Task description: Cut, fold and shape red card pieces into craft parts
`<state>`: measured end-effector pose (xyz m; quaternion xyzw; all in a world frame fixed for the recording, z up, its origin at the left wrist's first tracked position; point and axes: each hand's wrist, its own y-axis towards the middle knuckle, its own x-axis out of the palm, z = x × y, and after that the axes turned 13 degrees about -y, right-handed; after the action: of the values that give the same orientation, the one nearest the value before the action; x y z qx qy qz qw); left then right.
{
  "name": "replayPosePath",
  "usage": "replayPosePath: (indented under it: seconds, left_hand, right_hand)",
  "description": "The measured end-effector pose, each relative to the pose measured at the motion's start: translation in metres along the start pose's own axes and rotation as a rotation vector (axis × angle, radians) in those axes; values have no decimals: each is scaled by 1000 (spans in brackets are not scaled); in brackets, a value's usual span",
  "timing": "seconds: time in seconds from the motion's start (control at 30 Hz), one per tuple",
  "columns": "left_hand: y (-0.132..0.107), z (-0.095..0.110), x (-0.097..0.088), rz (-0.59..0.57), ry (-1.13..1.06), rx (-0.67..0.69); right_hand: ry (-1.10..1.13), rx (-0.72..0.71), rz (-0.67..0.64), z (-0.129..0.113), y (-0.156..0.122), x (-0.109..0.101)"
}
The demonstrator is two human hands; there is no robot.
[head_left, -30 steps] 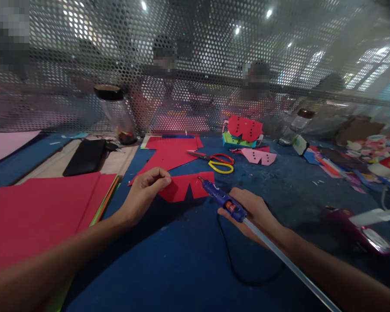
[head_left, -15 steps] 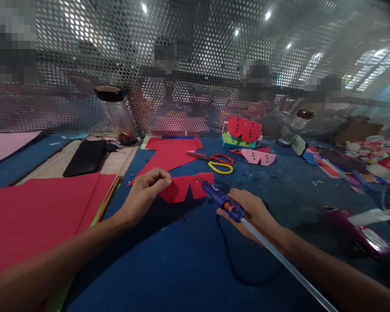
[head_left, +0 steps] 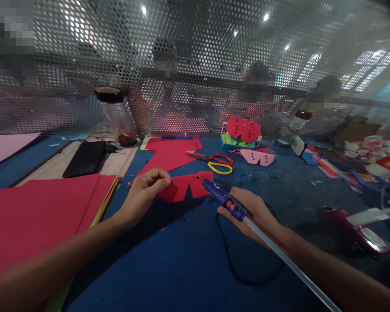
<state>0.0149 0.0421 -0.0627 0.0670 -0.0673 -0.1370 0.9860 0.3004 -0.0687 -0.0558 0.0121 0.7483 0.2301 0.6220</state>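
Observation:
My left hand [head_left: 143,193] pinches the left edge of a red cut-out paper piece [head_left: 185,187] lying on the blue table. In my right hand [head_left: 256,214] I grip a blue hot glue gun [head_left: 221,199]; its nozzle touches the right part of the red piece. A clear glue stick [head_left: 289,264] pokes out of the gun's back over my right forearm. The gun's black cord [head_left: 229,262] loops on the table below my hand.
Red sheets [head_left: 35,212] are stacked at left, beside a black phone [head_left: 84,157] and a jar [head_left: 117,115]. Red-and-yellow scissors [head_left: 214,162], more red paper [head_left: 170,154] and finished cut-outs [head_left: 243,132] lie beyond. Scraps and a purple tool [head_left: 360,229] are at right. A perforated screen [head_left: 198,65] with people behind it closes the back.
Hardly anything moved. The glue gun's nozzle stays on the red piece, and both hands keep their hold.

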Motion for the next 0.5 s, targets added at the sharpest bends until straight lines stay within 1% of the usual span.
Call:
replayPosePath:
  seconds: [0.1, 0.3, 0.5]
  left_hand:
    - [0, 1, 1, 4, -8, -3]
    - [-1, 2, 1, 1, 8, -16]
    - [0, 1, 1, -14, -8, -15]
  right_hand:
    - [17, 5, -24, -1, 0, -2]
    - [51, -3, -11, -3, 3, -5]
    - [97, 36, -42, -6, 5, -7]
